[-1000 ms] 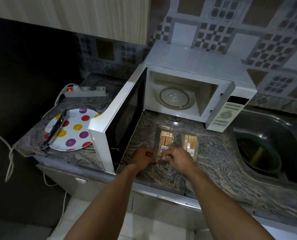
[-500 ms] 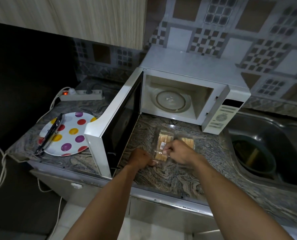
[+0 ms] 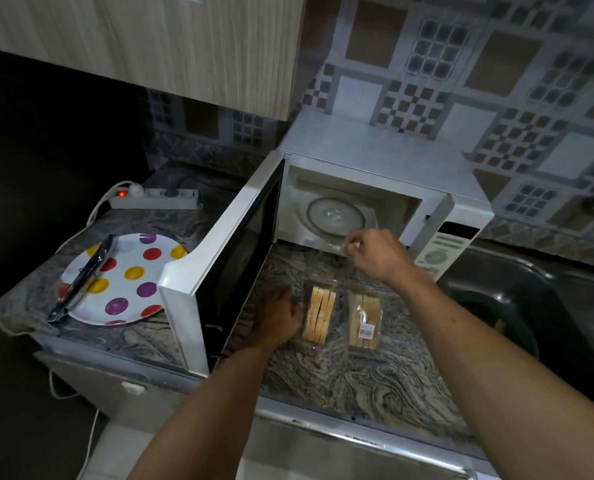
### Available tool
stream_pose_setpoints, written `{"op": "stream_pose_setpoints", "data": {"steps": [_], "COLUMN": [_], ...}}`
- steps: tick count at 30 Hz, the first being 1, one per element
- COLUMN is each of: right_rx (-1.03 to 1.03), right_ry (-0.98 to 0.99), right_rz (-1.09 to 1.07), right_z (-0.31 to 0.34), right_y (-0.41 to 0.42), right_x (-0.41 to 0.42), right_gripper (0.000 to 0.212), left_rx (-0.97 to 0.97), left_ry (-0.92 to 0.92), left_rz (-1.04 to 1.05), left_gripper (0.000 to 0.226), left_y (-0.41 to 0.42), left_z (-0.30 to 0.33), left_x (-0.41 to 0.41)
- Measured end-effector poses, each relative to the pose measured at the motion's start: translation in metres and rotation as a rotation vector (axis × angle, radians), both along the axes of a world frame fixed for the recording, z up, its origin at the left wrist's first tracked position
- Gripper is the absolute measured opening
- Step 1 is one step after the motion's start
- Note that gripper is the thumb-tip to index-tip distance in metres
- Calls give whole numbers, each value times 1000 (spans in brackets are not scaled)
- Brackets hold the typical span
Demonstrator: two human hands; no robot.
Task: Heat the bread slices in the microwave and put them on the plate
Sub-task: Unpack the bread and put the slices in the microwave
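Note:
Two clear packs of bread slices lie side by side on the marble counter: the left pack (image 3: 319,315) and the right pack (image 3: 364,322), which carries a barcode label. My left hand (image 3: 276,317) rests against the left pack's side and holds it down. My right hand (image 3: 375,252) is raised in front of the microwave opening, pinching the clear plastic wrap (image 3: 326,245) pulled up from the left pack. The white microwave (image 3: 368,168) stands with its door (image 3: 233,258) swung open; its glass turntable (image 3: 335,213) is bare. The polka-dot plate (image 3: 129,278) sits left of the door.
Black tongs (image 3: 84,282) lie across the plate's left side. A power strip (image 3: 153,198) with a lit red switch sits at the back left, its cord hanging off the counter edge. A steel sink (image 3: 530,306) is to the right. An upper cabinet (image 3: 184,46) hangs overhead.
My right hand rose from the near end of the left pack up towards the microwave, drawing the plastic wrap open. My left hand stayed beside the pack.

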State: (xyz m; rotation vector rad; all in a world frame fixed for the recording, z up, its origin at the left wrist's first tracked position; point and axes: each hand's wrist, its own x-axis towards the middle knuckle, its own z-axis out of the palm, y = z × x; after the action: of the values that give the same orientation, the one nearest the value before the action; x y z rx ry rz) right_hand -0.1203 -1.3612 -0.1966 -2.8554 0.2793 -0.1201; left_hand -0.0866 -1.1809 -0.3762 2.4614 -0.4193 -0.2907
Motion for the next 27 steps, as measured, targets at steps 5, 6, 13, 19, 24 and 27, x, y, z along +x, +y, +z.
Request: {"op": "stream_pose_setpoints", "data": {"steps": [5,6,13,19,24,27], "right_rx": [179,201,130,-19,40,105], "right_ry": [-218,-217,191,404,429,375], "right_rz": [-98,-99,-217,-237,-245,-276], "right_z": [-29,-34,-83,-101,-92,-77], "right_y": [10,14,44,64,60,53], "right_x": [3,2,10,23,30,33], "right_gripper": [49,52,53,38,18,17], "left_rx": [52,48,57,14,47,6], "left_ry": [-119,-159,-236,-218,-214,-209], "left_rz": [-106,-95,-80,-58,-63,-49], "left_gripper": [60,62,67,54,51,56], "left_y": [-6,-6,-6,-7,-10,-9], "left_z": [-33,-37,-44,-48,-49,-47], "left_x": [4,3,2,3,7,6]}}
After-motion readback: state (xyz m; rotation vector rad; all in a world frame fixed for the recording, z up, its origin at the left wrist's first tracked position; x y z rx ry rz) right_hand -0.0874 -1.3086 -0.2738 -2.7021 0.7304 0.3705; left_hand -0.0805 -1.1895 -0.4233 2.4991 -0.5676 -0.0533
